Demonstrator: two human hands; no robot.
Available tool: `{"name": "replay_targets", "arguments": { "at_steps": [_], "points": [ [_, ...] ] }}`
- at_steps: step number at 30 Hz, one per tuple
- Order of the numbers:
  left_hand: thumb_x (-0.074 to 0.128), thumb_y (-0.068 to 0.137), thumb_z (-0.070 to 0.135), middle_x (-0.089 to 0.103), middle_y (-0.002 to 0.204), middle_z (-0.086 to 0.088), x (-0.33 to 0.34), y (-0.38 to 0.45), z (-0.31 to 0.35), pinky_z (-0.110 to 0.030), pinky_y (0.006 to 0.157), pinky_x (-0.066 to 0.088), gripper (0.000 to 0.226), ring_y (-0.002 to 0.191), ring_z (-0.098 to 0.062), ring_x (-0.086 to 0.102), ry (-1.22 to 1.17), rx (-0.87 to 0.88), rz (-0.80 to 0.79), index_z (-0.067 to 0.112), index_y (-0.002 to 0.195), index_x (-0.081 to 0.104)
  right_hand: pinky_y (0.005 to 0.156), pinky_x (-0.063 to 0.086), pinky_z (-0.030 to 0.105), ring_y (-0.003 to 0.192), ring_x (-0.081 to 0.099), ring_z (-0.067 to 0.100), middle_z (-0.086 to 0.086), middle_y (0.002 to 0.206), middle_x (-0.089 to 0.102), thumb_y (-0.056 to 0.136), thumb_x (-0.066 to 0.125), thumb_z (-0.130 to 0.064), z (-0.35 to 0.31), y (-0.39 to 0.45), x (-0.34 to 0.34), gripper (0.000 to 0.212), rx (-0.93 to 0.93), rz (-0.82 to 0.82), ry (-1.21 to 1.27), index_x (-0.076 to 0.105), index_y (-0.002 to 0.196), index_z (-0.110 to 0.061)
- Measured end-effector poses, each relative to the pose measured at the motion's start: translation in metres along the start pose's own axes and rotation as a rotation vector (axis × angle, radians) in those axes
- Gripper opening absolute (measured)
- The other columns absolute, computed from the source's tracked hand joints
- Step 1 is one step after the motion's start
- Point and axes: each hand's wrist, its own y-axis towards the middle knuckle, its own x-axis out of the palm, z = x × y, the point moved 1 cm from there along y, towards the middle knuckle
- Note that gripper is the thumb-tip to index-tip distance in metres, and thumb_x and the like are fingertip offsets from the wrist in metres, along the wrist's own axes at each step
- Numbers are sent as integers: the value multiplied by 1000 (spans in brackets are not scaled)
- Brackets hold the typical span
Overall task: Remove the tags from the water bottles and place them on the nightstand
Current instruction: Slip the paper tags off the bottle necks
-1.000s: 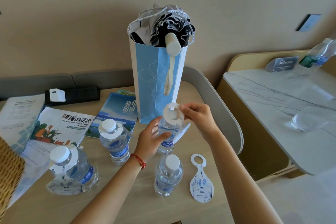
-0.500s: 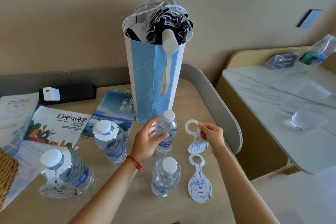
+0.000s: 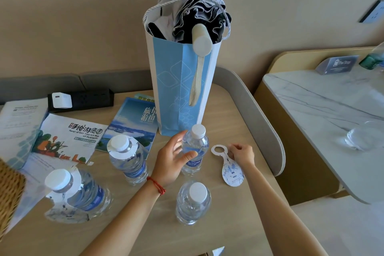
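Observation:
My left hand is wrapped around an upright, tagless water bottle on the wooden nightstand. Just to its right, my right hand pinches a white-and-blue paper tag by its neck. That tag lies flat on the nightstand top. Another tagless bottle stands nearer to me. Two bottles on the left, one upright and one leaning, carry tags around their necks.
A tall blue paper bag holding a folded umbrella stands behind the bottles. Brochures, a black power strip and a wicker basket fill the left side. A marble-topped table with a glass is at the right.
My right hand lifted the tag off the held bottle's neck, carried it right and down, and laid it on the nightstand over the tag lying there. My left hand stayed on the bottle.

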Motion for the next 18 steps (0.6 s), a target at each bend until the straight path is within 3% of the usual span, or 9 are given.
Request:
{"name": "replay_targets", "arguments": {
  "at_steps": [3, 9, 12, 18],
  "points": [
    [69, 68, 25, 59, 121, -1, 0, 0, 0, -23, 94, 48, 56, 113, -12, 58, 7, 3, 2, 25, 120, 47, 53, 42, 18, 64, 55, 4, -10, 71, 62, 86, 59, -20, 0, -5, -4, 6, -46, 28, -29, 63, 82, -24],
    [69, 74, 12, 57, 125, -8, 1, -1, 2, -32, 99, 45, 55, 117, -19, 56, 29, 3, 5, 20, 124, 46, 59, 42, 17, 75, 59, 5, -8, 80, 67, 86, 63, -25, -12, -18, -10, 16, -166, 20, 22, 70, 97, -18],
    [67, 78, 6, 53, 131, -9, 1, -2, 4, -27, 100, 44, 58, 120, -17, 53, 47, -10, 1, 15, 130, 43, 60, 43, 18, 74, 60, 5, -9, 79, 67, 86, 62, -30, -26, -31, -12, 19, -253, 1, 31, 69, 99, -19],
    [67, 80, 18, 49, 129, 1, 0, -15, 14, -29, 103, 39, 64, 120, -11, 47, 200, 10, 71, 15, 136, 37, 62, 44, 14, 74, 62, 2, -18, 77, 65, 85, 62, -33, -56, -72, -21, 11, -442, -38, 46, 69, 92, -27]
  ]
}}
